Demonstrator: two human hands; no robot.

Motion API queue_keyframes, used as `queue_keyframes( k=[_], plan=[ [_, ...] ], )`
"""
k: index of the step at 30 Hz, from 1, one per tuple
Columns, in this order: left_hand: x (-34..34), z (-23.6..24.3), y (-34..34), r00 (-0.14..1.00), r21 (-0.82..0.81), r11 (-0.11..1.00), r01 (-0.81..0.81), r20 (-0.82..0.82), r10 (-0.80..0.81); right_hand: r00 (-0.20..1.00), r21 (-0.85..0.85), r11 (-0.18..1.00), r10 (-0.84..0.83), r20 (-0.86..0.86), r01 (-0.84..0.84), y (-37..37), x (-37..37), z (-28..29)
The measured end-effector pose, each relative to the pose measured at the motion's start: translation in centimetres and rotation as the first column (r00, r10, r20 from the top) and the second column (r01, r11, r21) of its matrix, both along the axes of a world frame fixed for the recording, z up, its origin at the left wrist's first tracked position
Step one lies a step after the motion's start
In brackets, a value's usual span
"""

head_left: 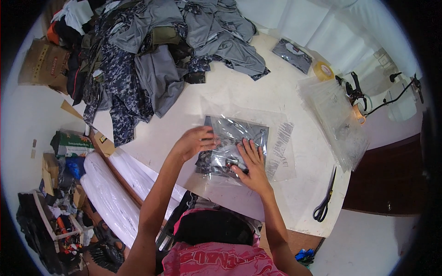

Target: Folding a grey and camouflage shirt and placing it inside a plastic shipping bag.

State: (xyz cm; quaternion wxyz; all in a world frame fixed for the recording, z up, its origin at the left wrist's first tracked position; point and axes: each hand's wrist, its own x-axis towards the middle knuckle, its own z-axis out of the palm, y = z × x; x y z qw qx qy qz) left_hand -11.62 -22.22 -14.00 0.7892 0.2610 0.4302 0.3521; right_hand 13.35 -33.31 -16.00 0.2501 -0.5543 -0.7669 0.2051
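A folded grey and dark camouflage garment (258,130) lies in a clear plastic bag (229,123) on the white table in front of me. My right hand (252,165) rests flat on the bag's right part, fingers spread over the folded cloth. At the bag's left edge is my left hand (195,141), its fingers stretched toward the bag and slightly apart. Whether those fingertips touch the film is hard to make out. Loose clear film sticks out past the garment at the top and right, where dark printing shows on it.
A large heap of grey and camouflage clothes (161,69) covers the far left. At right lie a stack of clear bags (334,119), a tape roll (323,71), another packed garment (293,55) and black scissors (326,202). White wrapped rolls (108,198) stand left of the table (304,202).
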Motion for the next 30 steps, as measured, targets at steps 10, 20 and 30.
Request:
queue_keyframes(
  k=[10, 20, 30],
  plan=[
    [1.9, -1.1, -0.3, 0.968, 0.241, 0.970, -0.023, -0.238, 0.082, 1.000, -0.001, 1.000, -0.012, -0.016, 0.012, 0.1, -0.3, -0.2],
    [2.8, -0.3, -1.4, 0.888, 0.478, 0.851, -0.218, -0.265, 0.376, 0.997, -0.030, 0.999, -0.013, -0.070, 0.011, 0.3, -1.0, -0.4],
    [5.4, 0.2, -5.0, 0.993, 0.375, 0.925, -0.053, -0.074, 0.087, 0.919, -0.045, 0.965, -0.259, -0.297, 0.257, 1.4, 5.2, 2.2]
  ],
)
